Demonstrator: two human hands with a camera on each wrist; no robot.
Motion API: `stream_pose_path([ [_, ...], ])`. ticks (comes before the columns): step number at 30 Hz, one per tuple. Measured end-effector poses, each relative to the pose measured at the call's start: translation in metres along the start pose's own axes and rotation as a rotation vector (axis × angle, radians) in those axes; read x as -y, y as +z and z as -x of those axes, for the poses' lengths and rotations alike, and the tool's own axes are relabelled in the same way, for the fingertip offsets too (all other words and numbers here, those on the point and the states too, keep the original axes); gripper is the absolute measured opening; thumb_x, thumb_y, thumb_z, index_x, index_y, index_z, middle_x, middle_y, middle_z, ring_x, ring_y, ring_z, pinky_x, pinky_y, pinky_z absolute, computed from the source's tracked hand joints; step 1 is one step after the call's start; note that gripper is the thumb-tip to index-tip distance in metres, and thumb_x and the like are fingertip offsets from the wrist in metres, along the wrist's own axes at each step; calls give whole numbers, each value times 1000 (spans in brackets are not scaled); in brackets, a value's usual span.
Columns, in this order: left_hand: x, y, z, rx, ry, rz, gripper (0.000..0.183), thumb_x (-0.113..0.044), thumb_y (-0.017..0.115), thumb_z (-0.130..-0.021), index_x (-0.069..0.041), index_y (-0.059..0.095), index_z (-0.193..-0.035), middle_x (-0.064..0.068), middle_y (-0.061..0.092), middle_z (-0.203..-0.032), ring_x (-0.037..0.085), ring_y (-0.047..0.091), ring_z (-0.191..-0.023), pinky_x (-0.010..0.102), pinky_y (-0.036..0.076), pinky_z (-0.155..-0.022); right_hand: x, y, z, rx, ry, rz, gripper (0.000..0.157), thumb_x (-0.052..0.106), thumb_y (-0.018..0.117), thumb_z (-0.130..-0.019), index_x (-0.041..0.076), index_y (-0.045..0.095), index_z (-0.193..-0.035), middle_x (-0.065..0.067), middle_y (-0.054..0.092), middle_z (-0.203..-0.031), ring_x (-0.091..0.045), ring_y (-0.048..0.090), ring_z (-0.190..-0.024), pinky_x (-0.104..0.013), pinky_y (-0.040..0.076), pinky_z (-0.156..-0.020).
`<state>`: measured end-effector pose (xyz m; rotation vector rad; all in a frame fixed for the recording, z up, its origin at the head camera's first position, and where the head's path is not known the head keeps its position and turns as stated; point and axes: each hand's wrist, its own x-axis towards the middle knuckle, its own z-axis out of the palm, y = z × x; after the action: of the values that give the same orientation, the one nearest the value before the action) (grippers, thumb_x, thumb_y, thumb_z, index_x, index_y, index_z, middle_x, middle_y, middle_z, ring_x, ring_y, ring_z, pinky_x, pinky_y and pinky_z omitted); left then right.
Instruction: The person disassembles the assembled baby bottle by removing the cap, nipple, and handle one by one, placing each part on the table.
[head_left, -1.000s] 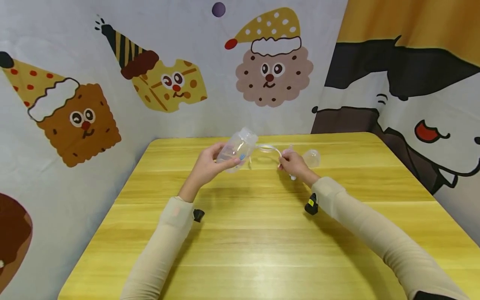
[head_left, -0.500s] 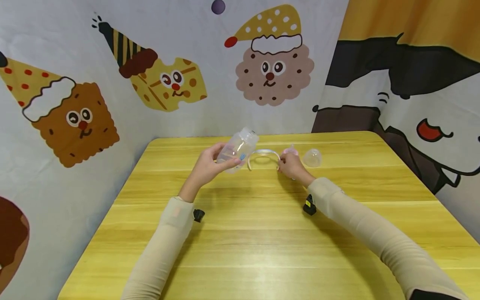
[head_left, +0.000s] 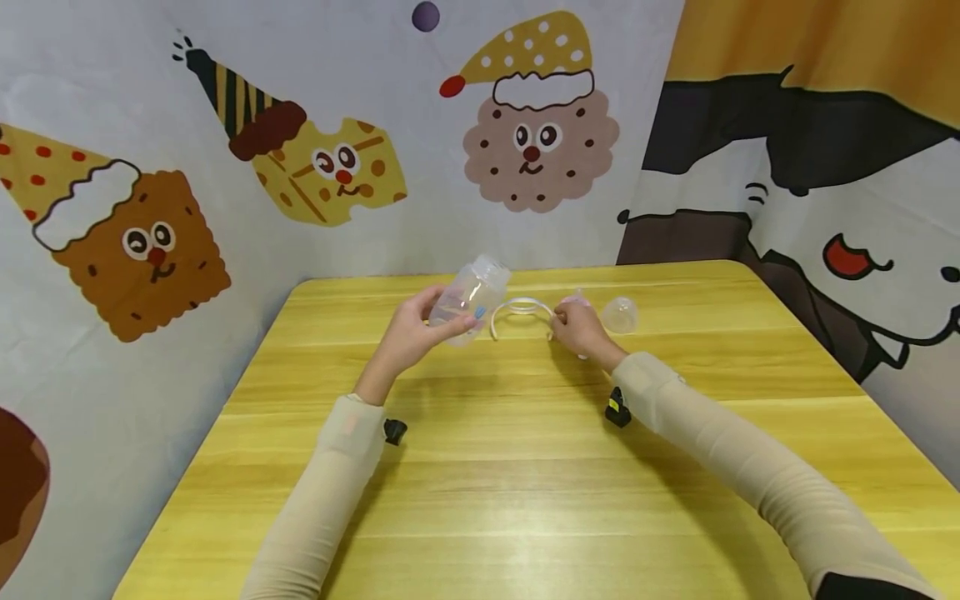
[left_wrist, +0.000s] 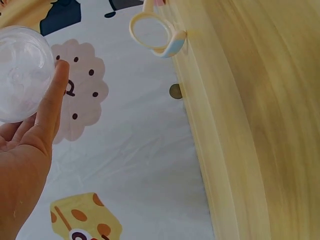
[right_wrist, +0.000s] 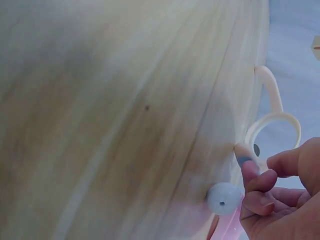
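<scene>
My left hand (head_left: 408, 333) grips a clear baby bottle (head_left: 471, 296) round its side, tilted with its neck up and to the right. The bottle's round base (left_wrist: 22, 70) faces the left wrist camera. At the table's far side, the thumb and forefinger of my right hand (head_left: 587, 329) pinch one end of a white two-armed bottle handle (head_left: 522, 301) with a ring in its middle. A pink bottle top (head_left: 576, 297) lies partly hidden behind that hand. Beside it in the right wrist view shows a pale straw weight ball (right_wrist: 223, 198).
Just right of my right hand a clear domed cap (head_left: 620, 315) rests on the wooden table (head_left: 480, 467). Behind the table's far edge hangs a cloth backdrop (head_left: 435, 225) with cartoon figures. Black wrist cameras (head_left: 617, 410) sit below both cuffs.
The white handle has come down from a raised, tilted pose onto the tabletop, in my right hand. My left hand still holds the bottle in nearly the same pose.
</scene>
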<state>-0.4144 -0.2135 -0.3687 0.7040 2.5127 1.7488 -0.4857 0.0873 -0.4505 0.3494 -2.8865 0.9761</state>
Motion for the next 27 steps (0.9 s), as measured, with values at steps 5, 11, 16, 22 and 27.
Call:
stream_pose_path([
  [5, 18, 0, -9, -12, -2, 14, 55, -31, 76, -85, -15, 55, -133, 10, 64, -119, 26, 62, -104, 38, 56, -78, 2, -2, 0, -12, -13, 20, 24, 12, 54, -98, 5, 55, -74, 0, 47, -58, -13, 42, -49, -26, 35, -47],
  [11, 25, 1, -13, -31, 22, -9, 55, -41, 76, -83, -19, 57, -130, 6, 64, -116, 23, 63, -99, 39, 56, -76, 3, -5, 2, 11, -5, 27, 31, 18, 53, -99, 7, 45, -71, 1, 37, -56, -13, 35, -47, -27, 32, -47],
  [16, 26, 4, -17, -89, 11, -36, 58, -48, 77, -81, -19, 55, -127, 4, 64, -115, 23, 64, -98, 39, 56, -76, 9, -11, 7, 54, 21, 1, 35, 25, 50, -102, -4, 59, -119, -6, 55, -66, -12, 38, -47, -28, 39, -53],
  [22, 28, 9, -26, -132, -3, -50, 62, -53, 77, -78, -18, 52, -122, 4, 63, -119, 20, 60, -106, 40, 53, -84, 22, -18, 18, 73, -3, -38, 48, 26, 50, -102, -3, 48, -139, -17, 67, -76, -12, 41, -43, -29, 40, -46],
  [27, 32, 10, -34, -179, -59, -84, 70, -56, 77, -76, -18, 46, -126, 4, 59, -123, 22, 55, -114, 44, 51, -85, 29, -21, 24, 47, -77, -56, 44, 23, 54, -100, -6, 53, -133, -8, 60, -61, -12, 42, -43, -28, 38, -48],
])
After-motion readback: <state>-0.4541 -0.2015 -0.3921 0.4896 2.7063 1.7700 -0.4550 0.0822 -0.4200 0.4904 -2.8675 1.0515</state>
